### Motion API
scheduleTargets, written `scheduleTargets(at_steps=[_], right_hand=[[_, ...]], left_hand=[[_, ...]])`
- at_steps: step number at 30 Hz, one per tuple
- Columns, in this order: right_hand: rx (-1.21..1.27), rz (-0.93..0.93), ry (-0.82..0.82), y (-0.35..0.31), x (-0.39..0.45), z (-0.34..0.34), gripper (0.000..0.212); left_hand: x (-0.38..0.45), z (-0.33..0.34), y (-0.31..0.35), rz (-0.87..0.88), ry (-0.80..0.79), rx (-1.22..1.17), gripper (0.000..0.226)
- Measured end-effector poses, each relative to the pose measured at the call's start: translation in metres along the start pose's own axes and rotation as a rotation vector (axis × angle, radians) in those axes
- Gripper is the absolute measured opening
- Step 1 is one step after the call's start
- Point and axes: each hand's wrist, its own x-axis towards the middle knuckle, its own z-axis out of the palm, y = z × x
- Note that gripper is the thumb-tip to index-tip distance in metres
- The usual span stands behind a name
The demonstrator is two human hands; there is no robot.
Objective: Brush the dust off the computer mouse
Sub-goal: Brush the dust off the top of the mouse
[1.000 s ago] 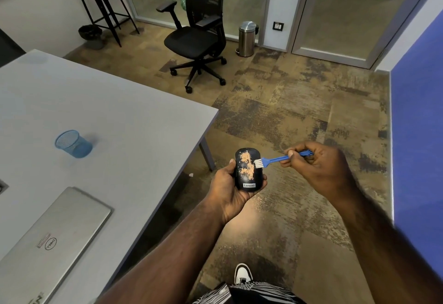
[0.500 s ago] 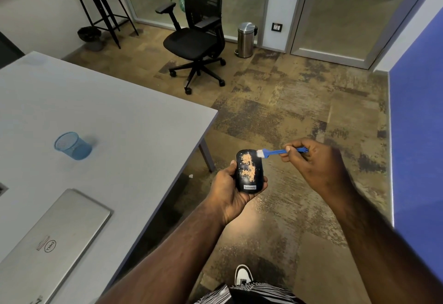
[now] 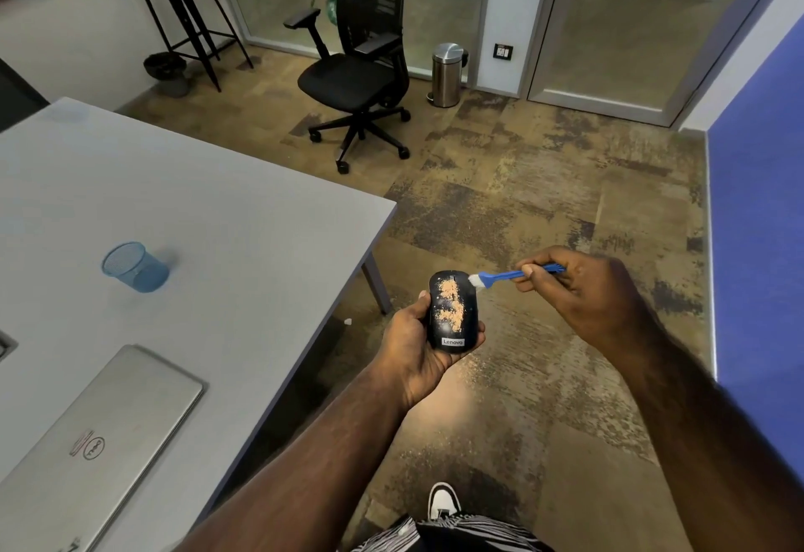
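A black computer mouse with a white label lies top up in the palm of my left hand, held out over the floor. A streak of tan dust covers the middle of its top. My right hand pinches the handle of a small blue brush. The brush's white bristles touch the far right corner of the mouse.
A grey table fills the left, with a blue mesh cup and a closed silver laptop on it. Beyond stand a black office chair, a steel bin and a tall stool. A blue wall runs along the right.
The brush head has moved from the mouse's right middle up to its far right corner. My left hand still holds the mouse in the same place.
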Motion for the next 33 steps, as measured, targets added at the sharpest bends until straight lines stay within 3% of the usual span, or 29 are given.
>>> scheduleTargets(at_steps=[20, 26, 33], right_hand=[[-0.018, -0.053, -0.151, -0.012, -0.027, -0.007, 0.017], [0.043, -0.013, 0.019, -0.015, -0.030, -0.005, 0.011], [0.084, -0.026, -0.060, -0.018, -0.044, -0.003, 0.014]], left_hand=[[0.007, -0.004, -0.006, 0.009, 0.015, -0.102, 0.045], [0.009, -0.002, -0.005, -0.008, -0.018, -0.112, 0.049], [0.016, -0.005, -0.007, 0.030, 0.015, -0.151, 0.045]])
